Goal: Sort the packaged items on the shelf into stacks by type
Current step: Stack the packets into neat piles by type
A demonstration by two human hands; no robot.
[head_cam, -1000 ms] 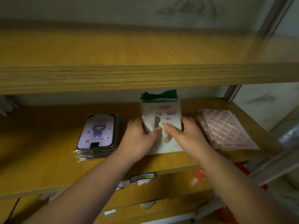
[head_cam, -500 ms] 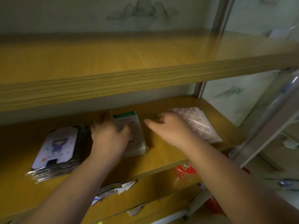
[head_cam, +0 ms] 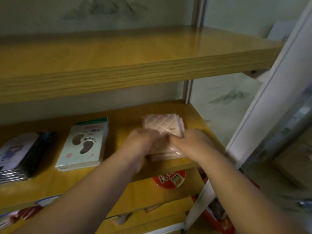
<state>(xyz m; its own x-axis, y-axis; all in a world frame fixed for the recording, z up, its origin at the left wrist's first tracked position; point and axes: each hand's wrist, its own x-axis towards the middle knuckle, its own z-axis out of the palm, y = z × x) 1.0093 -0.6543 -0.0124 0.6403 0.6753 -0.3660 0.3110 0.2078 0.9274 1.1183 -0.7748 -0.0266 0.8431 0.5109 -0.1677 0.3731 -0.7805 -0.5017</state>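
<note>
Wooden shelf boards [head_cam: 118, 68] w/ grey metal upright [head_cam: 187, 92], pale mountain-print wall [head_cam: 104, 9] behind, dim light.

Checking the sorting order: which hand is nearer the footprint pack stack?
Left. The left hand is just right of the footprint pack stack; the right hand lies farther right.

Your two forearms come up from the bottom edge, and both are bare right down to the wrist, with no sleeve or cuff showing on them. Your left hand [head_cam: 141, 142] wears no glove, and so does your right hand [head_cam: 190, 142]. The wrists carry no watch, band or bracelet that can be made out. Motion blur smears the fingers of both hands, so nails and any rings are too soft to tell.
</note>
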